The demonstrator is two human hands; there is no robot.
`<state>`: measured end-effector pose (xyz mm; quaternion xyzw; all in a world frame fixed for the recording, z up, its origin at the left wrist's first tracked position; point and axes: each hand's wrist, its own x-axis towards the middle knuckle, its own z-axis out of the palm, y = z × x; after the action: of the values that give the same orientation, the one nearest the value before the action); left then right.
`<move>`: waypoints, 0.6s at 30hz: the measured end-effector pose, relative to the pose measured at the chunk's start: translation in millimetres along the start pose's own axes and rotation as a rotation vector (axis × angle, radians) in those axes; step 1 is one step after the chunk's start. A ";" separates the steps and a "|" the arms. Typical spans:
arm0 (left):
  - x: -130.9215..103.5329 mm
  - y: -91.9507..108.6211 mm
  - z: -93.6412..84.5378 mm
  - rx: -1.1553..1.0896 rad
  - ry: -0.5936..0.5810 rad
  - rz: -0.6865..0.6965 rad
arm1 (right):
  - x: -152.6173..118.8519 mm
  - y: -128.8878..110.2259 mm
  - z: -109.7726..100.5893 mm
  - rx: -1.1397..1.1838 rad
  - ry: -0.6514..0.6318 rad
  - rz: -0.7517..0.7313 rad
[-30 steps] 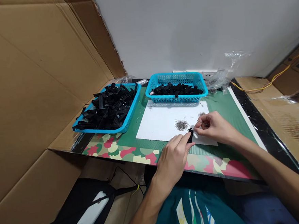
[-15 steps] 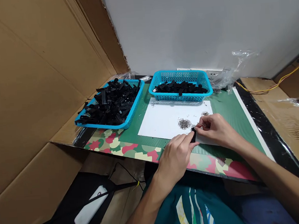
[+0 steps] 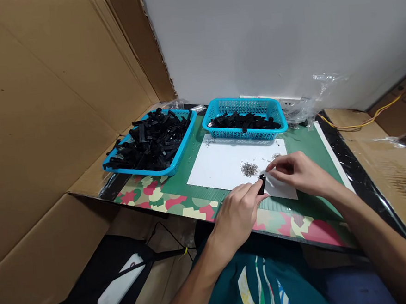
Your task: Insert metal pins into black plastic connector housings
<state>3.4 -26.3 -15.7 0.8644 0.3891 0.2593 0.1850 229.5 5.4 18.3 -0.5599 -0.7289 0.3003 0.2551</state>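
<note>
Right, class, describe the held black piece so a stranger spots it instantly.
On the green tabletop lies a white sheet. At its near edge, the left hand holds the black piece. Unlike the pieces heaped in both blue baskets, it is held singly.

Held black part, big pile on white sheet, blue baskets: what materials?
Black part: probably plastic; uniform black, finish unclear at this size.
Pile: likely metal; thin wiry bits, dull gray-brown.
Baskets: likely molded plastic; smooth satin blue, perforated walls.
</note>
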 end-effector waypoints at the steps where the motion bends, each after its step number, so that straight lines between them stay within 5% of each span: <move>1: -0.2 -0.3 0.3 -0.001 0.003 -0.001 | -0.4 1.0 -1.3 -0.023 0.064 -0.034; 6: -0.9 -1.6 1.0 -0.003 0.006 -0.003 | 0.0 3.8 0.2 -0.052 0.362 -0.215; 9: -1.5 -1.8 0.5 -0.015 -0.002 -0.006 | 0.0 1.5 5.6 0.054 0.472 -0.179; 13: -1.5 -1.3 -0.4 -0.016 -0.006 -0.003 | 0.9 -3.6 16.6 0.324 0.406 0.004; 18: 0.5 -1.1 -1.0 -0.023 -0.006 0.003 | 4.3 -4.8 25.6 0.355 0.319 0.032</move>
<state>2.5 -25.0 -15.3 0.8634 0.3843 0.2616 0.1959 207.1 4.8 4.2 -0.5580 -0.6062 0.3356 0.4567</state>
